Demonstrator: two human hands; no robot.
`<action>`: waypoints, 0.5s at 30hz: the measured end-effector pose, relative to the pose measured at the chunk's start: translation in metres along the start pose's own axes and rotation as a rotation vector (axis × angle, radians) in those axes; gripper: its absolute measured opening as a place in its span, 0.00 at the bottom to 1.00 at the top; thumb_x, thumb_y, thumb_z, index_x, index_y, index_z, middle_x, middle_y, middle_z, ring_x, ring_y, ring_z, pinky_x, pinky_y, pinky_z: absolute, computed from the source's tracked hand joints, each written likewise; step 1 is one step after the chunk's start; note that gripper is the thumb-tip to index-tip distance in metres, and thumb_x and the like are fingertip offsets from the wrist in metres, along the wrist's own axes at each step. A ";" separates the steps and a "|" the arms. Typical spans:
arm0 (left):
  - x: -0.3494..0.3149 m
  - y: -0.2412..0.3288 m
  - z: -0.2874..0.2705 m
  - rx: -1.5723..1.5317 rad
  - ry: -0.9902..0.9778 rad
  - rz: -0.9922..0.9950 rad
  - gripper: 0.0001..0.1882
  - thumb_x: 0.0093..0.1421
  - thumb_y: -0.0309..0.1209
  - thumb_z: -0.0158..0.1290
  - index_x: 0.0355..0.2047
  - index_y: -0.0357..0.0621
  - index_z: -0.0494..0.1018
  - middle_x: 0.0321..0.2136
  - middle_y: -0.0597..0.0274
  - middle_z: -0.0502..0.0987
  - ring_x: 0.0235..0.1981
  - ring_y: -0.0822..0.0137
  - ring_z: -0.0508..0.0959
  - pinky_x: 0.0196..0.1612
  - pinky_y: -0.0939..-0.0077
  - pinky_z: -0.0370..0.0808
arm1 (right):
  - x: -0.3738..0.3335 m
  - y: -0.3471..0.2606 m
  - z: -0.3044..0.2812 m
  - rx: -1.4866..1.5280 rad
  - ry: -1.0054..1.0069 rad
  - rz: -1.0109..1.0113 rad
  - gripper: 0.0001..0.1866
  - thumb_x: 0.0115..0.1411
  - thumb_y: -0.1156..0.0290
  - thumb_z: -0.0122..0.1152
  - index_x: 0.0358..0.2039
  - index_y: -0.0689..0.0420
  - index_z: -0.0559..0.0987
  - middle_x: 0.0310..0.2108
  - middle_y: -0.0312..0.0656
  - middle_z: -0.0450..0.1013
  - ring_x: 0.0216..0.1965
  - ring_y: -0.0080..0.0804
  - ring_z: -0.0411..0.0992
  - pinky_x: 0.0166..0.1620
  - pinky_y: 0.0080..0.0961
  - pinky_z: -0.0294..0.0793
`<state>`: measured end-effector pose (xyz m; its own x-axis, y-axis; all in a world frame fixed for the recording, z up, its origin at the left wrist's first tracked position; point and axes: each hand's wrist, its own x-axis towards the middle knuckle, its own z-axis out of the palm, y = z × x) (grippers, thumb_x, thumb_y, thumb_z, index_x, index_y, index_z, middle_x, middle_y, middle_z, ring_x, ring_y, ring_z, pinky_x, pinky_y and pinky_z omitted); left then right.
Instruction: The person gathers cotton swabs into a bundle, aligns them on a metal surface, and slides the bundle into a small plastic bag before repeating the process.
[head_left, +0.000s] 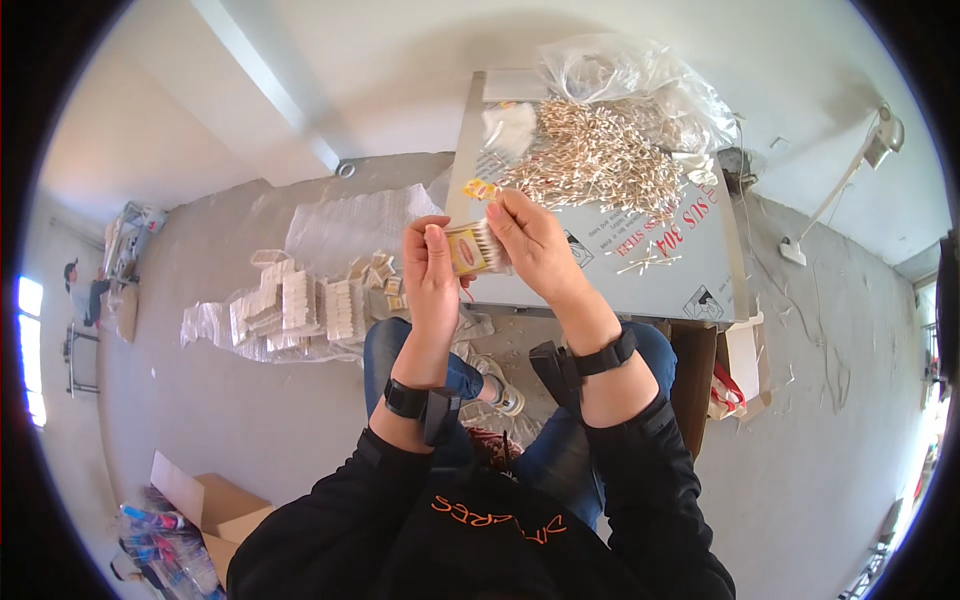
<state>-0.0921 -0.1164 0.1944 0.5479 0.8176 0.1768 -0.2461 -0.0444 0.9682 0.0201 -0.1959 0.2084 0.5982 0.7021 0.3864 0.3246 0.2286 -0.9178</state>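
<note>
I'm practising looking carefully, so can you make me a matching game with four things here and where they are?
Things
1. Small clear pack of cotton swabs with a yellow label
2. Big heap of loose, white-tipped cotton swabs
3. Open brown cardboard box
4. White, ridged, stacked bundles

Places
A. On the grey tabletop
B. At the picture's lower left
C. In the person's left hand
D. On crinkled clear plastic on the floor

Pairs: 1-C, 2-A, 3-B, 4-D
</note>
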 end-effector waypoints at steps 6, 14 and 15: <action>0.000 0.000 -0.007 -0.086 -0.064 -0.007 0.20 0.71 0.48 0.36 0.45 0.46 0.67 0.28 0.68 0.73 0.23 0.80 0.71 0.22 0.85 0.67 | 0.000 -0.009 -0.003 0.127 -0.047 0.121 0.16 0.68 0.65 0.51 0.24 0.59 0.66 0.18 0.33 0.61 0.21 0.20 0.57 0.24 0.21 0.59; 0.001 -0.006 -0.008 -0.243 -0.094 -0.040 0.21 0.70 0.49 0.36 0.46 0.45 0.66 0.28 0.69 0.74 0.23 0.80 0.72 0.22 0.85 0.67 | -0.003 -0.007 -0.003 0.389 -0.060 0.189 0.11 0.67 0.64 0.52 0.29 0.56 0.69 0.22 0.27 0.61 0.24 0.13 0.56 0.26 0.15 0.55; 0.000 -0.005 -0.008 -0.222 -0.093 -0.043 0.21 0.71 0.49 0.36 0.46 0.46 0.66 0.28 0.69 0.74 0.23 0.80 0.72 0.22 0.85 0.67 | -0.003 -0.007 -0.001 0.375 -0.078 0.209 0.11 0.67 0.64 0.52 0.30 0.56 0.69 0.23 0.27 0.62 0.25 0.13 0.57 0.26 0.15 0.56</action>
<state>-0.0972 -0.1114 0.1881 0.6304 0.7594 0.1613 -0.3850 0.1254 0.9143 0.0165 -0.2002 0.2133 0.5609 0.8048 0.1941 -0.0948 0.2954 -0.9507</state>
